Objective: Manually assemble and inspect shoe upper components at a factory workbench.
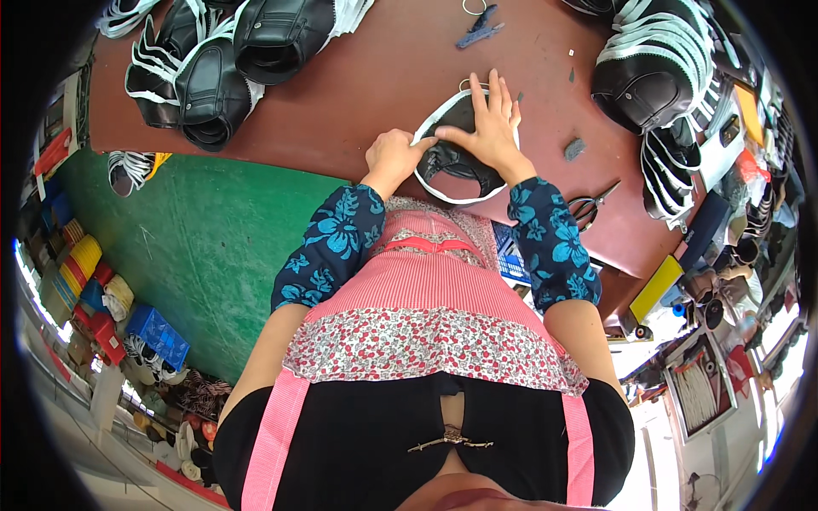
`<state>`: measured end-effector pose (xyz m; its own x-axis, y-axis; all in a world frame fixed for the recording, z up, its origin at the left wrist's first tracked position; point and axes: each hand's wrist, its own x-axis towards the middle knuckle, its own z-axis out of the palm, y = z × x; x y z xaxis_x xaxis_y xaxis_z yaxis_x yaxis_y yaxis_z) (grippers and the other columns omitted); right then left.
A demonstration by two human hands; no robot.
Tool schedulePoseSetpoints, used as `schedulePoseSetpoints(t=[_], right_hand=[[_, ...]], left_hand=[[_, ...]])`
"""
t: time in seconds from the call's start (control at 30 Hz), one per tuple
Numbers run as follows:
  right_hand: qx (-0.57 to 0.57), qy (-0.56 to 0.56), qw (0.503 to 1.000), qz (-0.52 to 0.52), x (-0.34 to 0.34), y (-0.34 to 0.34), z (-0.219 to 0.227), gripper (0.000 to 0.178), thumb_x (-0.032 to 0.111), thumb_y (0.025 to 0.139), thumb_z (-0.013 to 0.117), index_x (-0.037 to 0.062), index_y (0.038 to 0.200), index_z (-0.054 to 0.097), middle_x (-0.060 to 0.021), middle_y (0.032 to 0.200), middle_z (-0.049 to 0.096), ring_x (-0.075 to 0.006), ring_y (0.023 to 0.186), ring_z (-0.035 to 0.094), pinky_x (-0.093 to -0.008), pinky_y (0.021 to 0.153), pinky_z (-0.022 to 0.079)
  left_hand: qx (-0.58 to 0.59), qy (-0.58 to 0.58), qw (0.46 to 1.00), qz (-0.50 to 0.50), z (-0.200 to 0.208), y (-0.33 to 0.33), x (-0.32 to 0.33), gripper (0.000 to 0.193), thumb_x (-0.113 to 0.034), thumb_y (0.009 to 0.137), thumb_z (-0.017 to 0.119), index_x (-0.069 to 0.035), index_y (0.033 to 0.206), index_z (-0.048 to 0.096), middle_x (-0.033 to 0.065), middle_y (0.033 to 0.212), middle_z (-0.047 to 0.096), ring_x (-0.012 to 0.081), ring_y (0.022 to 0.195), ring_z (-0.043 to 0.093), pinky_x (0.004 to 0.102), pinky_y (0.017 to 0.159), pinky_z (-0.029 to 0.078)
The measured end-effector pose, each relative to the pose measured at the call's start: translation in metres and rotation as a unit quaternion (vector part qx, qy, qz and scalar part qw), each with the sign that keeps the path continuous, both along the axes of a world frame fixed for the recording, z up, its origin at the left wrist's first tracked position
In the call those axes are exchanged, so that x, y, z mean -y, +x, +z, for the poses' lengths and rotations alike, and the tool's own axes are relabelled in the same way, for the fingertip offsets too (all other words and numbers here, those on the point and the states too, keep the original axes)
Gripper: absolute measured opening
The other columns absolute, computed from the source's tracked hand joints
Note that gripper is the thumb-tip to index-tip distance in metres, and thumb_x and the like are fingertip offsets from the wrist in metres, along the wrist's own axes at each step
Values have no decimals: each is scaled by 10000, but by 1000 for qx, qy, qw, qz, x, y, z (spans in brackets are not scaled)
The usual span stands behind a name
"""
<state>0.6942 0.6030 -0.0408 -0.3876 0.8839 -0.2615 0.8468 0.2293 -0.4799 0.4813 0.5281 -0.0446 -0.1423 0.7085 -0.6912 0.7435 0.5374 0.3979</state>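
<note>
A black shoe upper with a white edge lies on the red-brown table right in front of me, its opening turned up toward me. My left hand is closed at its left rim, the thumb pressing over the white edge and the other fingers curled. Across the far right part of the upper lies my right hand, fingers stretched and spread, its thumb reaching inside toward the left thumb. The underside of the upper and the right little finger are partly hidden.
Stacked black shoe uppers with white edges lie at the far left, more stacked uppers at the far right. Black-handled scissors rest near the right table edge. A grey lump and dark scraps lie on the tabletop.
</note>
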Motion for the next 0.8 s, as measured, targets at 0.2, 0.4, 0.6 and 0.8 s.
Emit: schedulePoseSetpoints(t=[0.2, 0.4, 0.6, 0.8], right_hand=[[72, -9, 997, 3, 9, 4, 5, 1294, 638, 776, 917, 241, 1793, 223, -188, 1867, 67, -435, 1712, 92, -779, 1280, 154], [50, 7, 997, -66, 42, 9, 30, 1347, 625, 750, 945, 160, 1787, 222, -234, 1851, 80, -476, 1702, 77, -762, 1283, 162], [60, -24, 994, -88, 40, 10, 9, 1282, 625, 782, 923, 180, 1781, 253, -193, 1868, 61, -445, 1710, 78, -732, 1301, 170], [-3, 162, 974, -157, 49, 24, 36, 450, 324, 1034, 736, 119, 1434, 722, -187, 1588, 609, -378, 1431, 580, -569, 1170, 434]], left_hand=[[41, -49, 998, 14, 7, 0, -8, 646, -720, 948, 718, -93, 888, 864, 184, 845, 796, 404, 900, 787, 498, 807, 603], [25, 53, 998, -6, 26, -1, 1, 627, -657, 969, 719, -37, 987, 814, 232, 960, 802, 451, 992, 773, 538, 869, 603], [74, 117, 990, -32, -9, 2, 8, 412, -391, 903, 876, -20, 1072, 814, 228, 950, 796, 420, 934, 776, 492, 822, 590], [147, 132, 977, 74, 6, 15, 6, 345, -343, 1049, 725, -14, 1116, 803, 182, 855, 762, 276, 806, 753, 430, 792, 563]])
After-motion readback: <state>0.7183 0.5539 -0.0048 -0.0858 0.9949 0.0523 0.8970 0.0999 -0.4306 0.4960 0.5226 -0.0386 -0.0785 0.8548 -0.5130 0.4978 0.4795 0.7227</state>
